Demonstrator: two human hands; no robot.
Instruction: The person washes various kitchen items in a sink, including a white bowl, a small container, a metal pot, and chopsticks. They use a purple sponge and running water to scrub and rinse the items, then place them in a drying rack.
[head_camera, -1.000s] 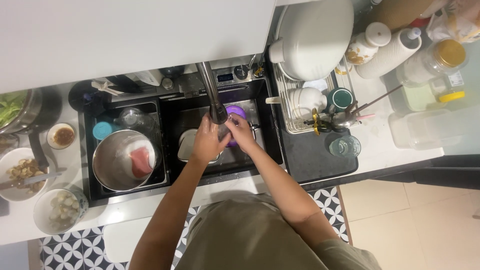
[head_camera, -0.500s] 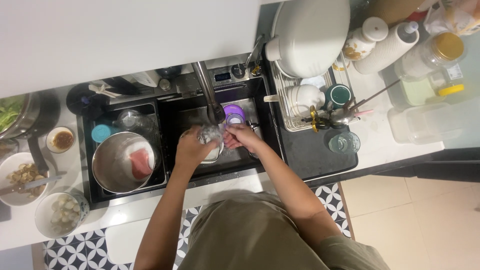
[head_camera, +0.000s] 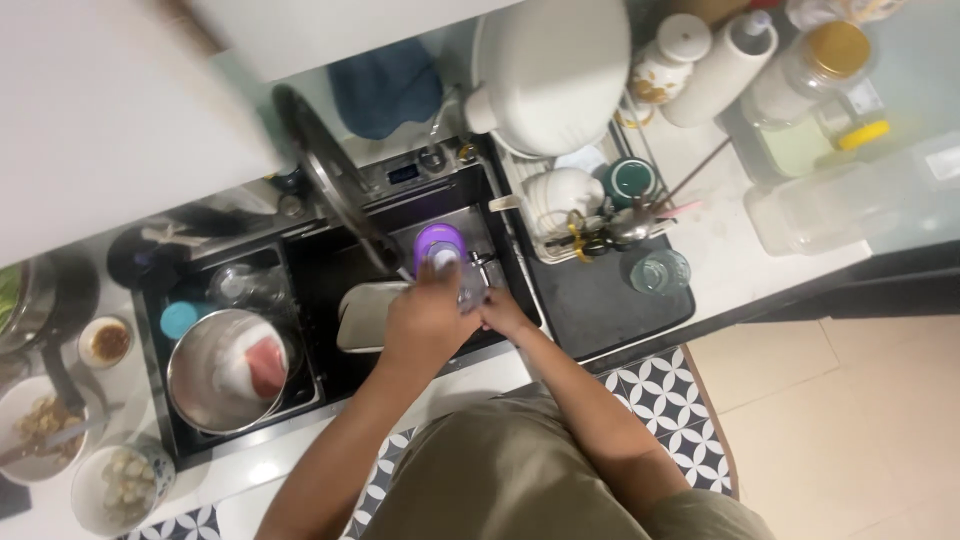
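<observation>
Head view, clear glass (head_camera: 462, 278) clasped in left hand (head_camera: 425, 320) grip, right hand (head_camera: 500, 312) touching its side

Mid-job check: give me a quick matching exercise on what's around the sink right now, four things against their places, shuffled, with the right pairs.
Things:
1. clear glass
2. purple cup
3. steel pot
4. empty tumbler

Places:
A. on the dark drying mat
B. in the left basin, holding a pink sponge
C. between the left hand and right hand, under the tap
D. at the back of the right basin

Pairs: 1-C, 2-D, 3-B, 4-A
</observation>
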